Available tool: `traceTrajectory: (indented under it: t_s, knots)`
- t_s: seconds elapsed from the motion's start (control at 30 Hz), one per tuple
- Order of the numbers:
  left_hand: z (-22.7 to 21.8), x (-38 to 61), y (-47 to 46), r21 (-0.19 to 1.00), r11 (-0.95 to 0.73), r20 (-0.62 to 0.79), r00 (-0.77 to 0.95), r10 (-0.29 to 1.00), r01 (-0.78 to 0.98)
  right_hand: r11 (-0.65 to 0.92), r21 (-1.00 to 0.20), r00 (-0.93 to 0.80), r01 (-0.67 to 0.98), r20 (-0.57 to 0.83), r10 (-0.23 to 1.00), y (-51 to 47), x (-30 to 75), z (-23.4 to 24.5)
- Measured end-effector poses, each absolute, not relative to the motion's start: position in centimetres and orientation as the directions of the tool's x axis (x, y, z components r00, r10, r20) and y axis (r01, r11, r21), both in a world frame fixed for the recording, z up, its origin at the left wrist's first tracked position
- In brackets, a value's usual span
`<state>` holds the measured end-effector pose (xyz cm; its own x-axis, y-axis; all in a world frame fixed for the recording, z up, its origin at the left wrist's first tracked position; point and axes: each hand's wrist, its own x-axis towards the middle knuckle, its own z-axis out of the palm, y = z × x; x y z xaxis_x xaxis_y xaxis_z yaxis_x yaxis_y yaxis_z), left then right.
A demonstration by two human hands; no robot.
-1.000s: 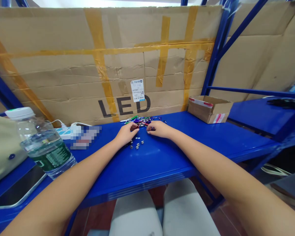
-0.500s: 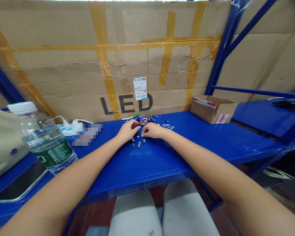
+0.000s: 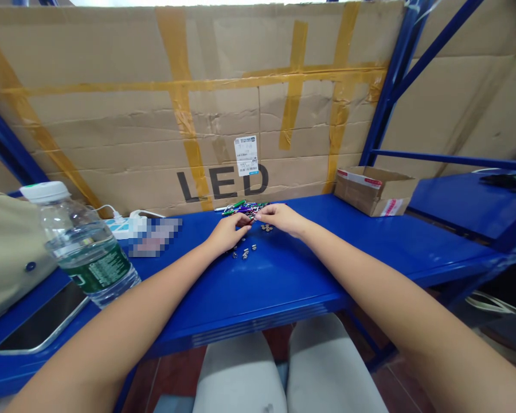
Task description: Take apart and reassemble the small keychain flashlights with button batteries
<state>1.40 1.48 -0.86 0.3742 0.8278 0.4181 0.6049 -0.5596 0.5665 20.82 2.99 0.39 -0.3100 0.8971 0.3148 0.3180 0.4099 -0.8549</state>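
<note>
Over the blue table, my left hand [image 3: 229, 232] is closed, its thumb and forefinger pinching something too small to make out. My right hand [image 3: 284, 218] is closed too, with its fingertips meeting those of the left at the same spot. Just behind them lies a pile of thin, shiny coloured pieces [image 3: 239, 205], green, purple and silver, partly covered by my fingers. Below the right hand sits a cluster of small round metal pieces [image 3: 266, 228]. Nearer to me several small silver metal parts [image 3: 245, 253] are scattered.
A water bottle [image 3: 88, 246] and a phone [image 3: 43, 318] stand and lie at the left, beside a beige bag [image 3: 8, 252]. A white power strip [image 3: 122, 228] is behind them. An open cardboard box [image 3: 374, 192] sits back right. Large taped cardboard [image 3: 223, 126] walls off the rear.
My right hand has moved away from me and slightly right, uncovering the round metal pieces and covering the white loops. Its fingertips have come together with my left hand's, which shifted slightly right.
</note>
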Motion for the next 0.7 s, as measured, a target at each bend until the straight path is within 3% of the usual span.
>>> traceTrajectory:
  t_s: [0.3,0.47,0.57,0.7]
  knots:
    - [-0.9,1.4,1.5,0.585,-0.546,0.41,0.362,0.837,0.6,0.412,-0.844,-0.181,0.345,0.37,0.911,3.2,20.4,-0.2]
    - [-0.9,1.4,1.6,0.596,-0.537,0.404,0.355,0.843,0.597,0.478,-0.809,-0.25,0.342,0.412,0.876,3.1,20.8,0.3]
    - [-0.9,1.3,1.7,0.589,-0.535,0.41,0.346,0.844,0.605,0.534,-0.72,-0.312,0.444,0.435,0.845,2.9,21.2,0.7]
    - [-1.2,1.2,2.0,0.577,-0.527,0.423,0.324,0.847,0.624,0.602,-0.466,-0.425,0.648,0.435,0.794,2.8,21.9,0.9]
